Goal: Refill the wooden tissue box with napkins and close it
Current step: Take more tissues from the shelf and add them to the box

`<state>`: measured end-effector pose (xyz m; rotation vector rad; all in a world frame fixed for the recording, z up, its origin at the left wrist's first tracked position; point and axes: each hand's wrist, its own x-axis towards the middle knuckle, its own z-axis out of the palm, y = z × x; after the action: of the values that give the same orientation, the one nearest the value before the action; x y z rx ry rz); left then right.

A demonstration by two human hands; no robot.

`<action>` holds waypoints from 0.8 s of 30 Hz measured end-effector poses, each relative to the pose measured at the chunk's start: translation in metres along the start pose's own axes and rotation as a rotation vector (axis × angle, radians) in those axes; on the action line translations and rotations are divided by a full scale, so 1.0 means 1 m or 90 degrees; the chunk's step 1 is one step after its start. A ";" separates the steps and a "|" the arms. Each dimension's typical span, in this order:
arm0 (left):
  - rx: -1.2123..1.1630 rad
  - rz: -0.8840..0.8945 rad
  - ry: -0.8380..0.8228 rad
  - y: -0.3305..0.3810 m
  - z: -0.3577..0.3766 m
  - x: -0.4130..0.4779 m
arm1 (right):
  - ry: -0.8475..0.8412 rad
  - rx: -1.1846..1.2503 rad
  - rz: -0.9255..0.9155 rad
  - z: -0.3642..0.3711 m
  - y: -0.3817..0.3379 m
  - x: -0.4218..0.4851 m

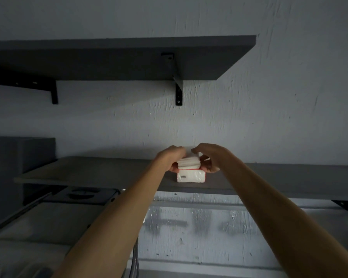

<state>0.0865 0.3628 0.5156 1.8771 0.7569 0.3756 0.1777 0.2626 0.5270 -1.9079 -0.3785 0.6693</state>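
A white plastic napkin pack (191, 176) with red edging stands on the grey lower shelf (100, 173). A stack of white napkins (188, 162) sticks up out of its top. My left hand (170, 157) grips the stack from the left, fingers curled over its top. My right hand (208, 157) holds it from the right, thumb and fingers closed around it. Both arms reach forward and up. The wooden tissue box is not in sight.
A second grey shelf (129, 59) on black brackets hangs above. A dark box-like unit (18, 155) stands at the left end of the lower shelf. Below left lies a pale appliance top (48, 217) with cables. The rough white wall is behind.
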 end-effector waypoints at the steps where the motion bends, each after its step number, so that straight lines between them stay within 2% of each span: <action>1: -0.004 0.002 0.000 -0.001 0.000 0.000 | -0.002 0.001 -0.013 0.001 -0.001 0.000; 8: -0.044 0.020 0.024 -0.007 -0.002 -0.006 | -0.053 0.068 -0.056 0.005 0.005 -0.012; 11: -0.028 0.024 0.034 -0.010 -0.003 -0.008 | -0.078 0.106 -0.119 0.007 0.009 -0.018; 16: -0.038 0.043 0.049 -0.013 -0.006 -0.015 | -0.023 0.078 -0.222 0.012 0.011 -0.018; 19: -0.071 0.120 0.048 -0.009 -0.006 -0.029 | 0.016 0.060 -0.294 0.007 0.014 -0.020; 21: -0.119 0.198 0.039 -0.006 -0.006 -0.038 | 0.002 0.097 -0.349 -0.002 0.021 -0.029; 24: -0.224 0.251 -0.005 -0.010 0.002 -0.059 | -0.024 0.146 -0.460 -0.022 0.047 -0.057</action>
<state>0.0399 0.3254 0.5099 1.6819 0.2845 0.7020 0.1440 0.1961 0.5070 -1.4005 -0.9144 0.2464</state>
